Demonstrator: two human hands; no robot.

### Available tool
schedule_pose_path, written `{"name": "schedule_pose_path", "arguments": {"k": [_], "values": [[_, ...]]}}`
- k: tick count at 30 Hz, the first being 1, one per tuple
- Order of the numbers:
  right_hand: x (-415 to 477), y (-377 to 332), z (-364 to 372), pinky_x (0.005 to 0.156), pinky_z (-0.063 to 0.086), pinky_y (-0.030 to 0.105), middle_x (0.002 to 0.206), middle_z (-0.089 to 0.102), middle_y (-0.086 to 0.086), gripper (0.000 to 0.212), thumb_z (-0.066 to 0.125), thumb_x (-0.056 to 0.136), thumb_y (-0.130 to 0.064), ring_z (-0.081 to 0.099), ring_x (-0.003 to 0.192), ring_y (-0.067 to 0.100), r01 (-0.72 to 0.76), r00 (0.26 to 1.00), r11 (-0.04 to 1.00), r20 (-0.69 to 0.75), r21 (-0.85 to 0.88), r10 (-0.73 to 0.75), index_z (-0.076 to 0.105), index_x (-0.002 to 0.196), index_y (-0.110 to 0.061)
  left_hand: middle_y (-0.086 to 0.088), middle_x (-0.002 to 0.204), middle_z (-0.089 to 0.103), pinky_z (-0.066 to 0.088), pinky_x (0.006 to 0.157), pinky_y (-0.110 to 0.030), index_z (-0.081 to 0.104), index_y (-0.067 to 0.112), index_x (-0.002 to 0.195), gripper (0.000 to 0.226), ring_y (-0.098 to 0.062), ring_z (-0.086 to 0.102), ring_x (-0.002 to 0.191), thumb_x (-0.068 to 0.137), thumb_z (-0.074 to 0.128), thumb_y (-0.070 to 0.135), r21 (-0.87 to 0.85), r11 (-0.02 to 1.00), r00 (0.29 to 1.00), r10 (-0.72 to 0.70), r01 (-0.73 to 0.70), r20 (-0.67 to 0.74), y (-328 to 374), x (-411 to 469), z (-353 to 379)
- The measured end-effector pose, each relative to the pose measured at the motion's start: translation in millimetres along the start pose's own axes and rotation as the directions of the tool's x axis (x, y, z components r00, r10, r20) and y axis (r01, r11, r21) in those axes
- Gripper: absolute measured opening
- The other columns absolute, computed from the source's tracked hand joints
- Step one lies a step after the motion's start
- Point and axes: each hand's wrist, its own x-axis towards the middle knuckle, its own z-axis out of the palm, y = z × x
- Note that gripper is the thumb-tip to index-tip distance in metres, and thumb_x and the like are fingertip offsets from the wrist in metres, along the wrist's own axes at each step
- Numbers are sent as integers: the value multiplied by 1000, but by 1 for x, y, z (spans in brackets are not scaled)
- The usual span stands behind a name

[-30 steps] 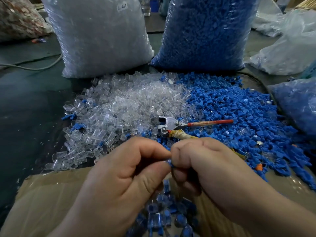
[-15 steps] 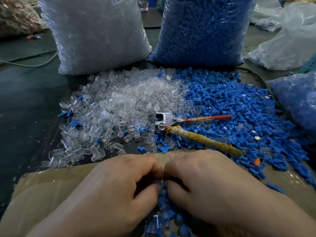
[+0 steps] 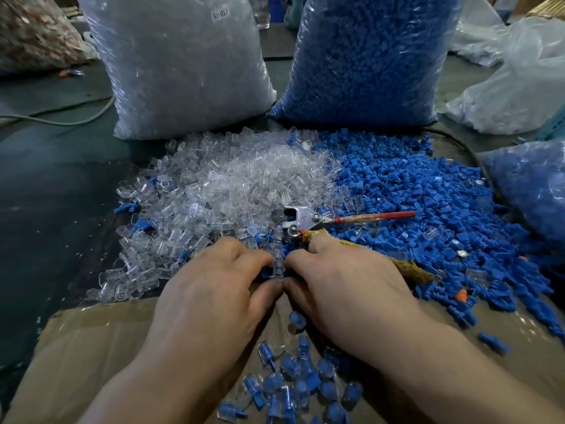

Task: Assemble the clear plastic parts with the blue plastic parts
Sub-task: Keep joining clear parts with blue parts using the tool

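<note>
Dark counter (image 3: 46, 209): huge loose heaps of clear parts (image 3: 232, 182) and blue parts (image 3: 428, 203) unassembled. Roughly 20 assembled pieces (image 3: 293, 384) in cardboard box (image 3: 91, 347). Left hand (image 3: 214, 292), right hand (image 3: 345, 286): fingers (image 3: 244, 255) curled at 1 clear piece (image 3: 277, 261) by heap edge; grip cannot tell. Judged barely started.

Cannot see the fingertips of the left hand (image 3: 214, 289) or the right hand (image 3: 342, 289): curled under, meeting at a clear part (image 3: 277, 264). Cannot tell which hand grips it. Wrapped pliers handle (image 3: 409, 269) partly hidden under the right hand. Far past both hands, clear bag (image 3: 183, 71) and blue bag (image 3: 367, 62) cut off on top.
</note>
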Motion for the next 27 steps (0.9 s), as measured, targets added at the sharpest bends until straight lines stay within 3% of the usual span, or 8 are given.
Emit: {"name": "schedule_pose_path", "arguments": {"k": [6, 11, 15, 23, 27], "values": [[-1, 2, -3, 47, 23, 30, 86, 37, -9, 5, 46, 98, -36, 45, 68, 16, 5, 999, 999, 37, 32, -6, 48, 98, -31, 22, 90, 55, 30, 65, -7, 64, 41, 99, 30, 2, 51, 80, 85, 45, 60, -93, 995, 999, 19, -22, -27, 0, -1, 5], [0, 0, -3, 47, 22, 27, 90, 37, -8, 14, 51, 96, -24, 41, 68, 15, -23, 998, 1000, 51, 4, 23, 38, 95, -29, 17, 93, 64, 30, 59, -13, 68, 34, 119, 43, -6, 62, 77, 84, 54, 54, -44, 999, 999, -11, 8, -49, 6, 1, 7], [-1, -2, -4, 54, 36, 30, 91, 38, -7, 14, 51, 94, -18, 42, 71, 15, -8, 998, 1000, 55, 12, 8, 46, 103, -27, 16, 87, 61, 29, 61, -9, 71, 34, 109, 31, -6, 60, 73, 85, 57, 47, -63, 997, 998, 35, -38, -42, 8, 1, 9], [-4, -4, -2, 65, 52, 35, 101, 45, -7, 28, 54, 92, -19, 55, 84, 16, 45, 999, 995, 3, 88, -45, 41, 114, -29, 25, 87, 59, 32, 67, -9, 63, 40, 97, 18, 4, 52, 82, 83, 54, 47, -173, 984, 999, 32, -36, -30, 4, 3, 9], [-5, -1, -2, 68, 46, 34, 92, 50, -14, 10, 46, 96, -28, 51, 82, 12, 54, 996, 976, -77, 211, -38, 43, 104, -33, 22, 86, 62, 38, 69, -11, 66, 37, 98, 16, 1, 55, 81, 84, 60, 41, -203, 978, 998, 30, -40, -54, 3, 3, 9]]}}
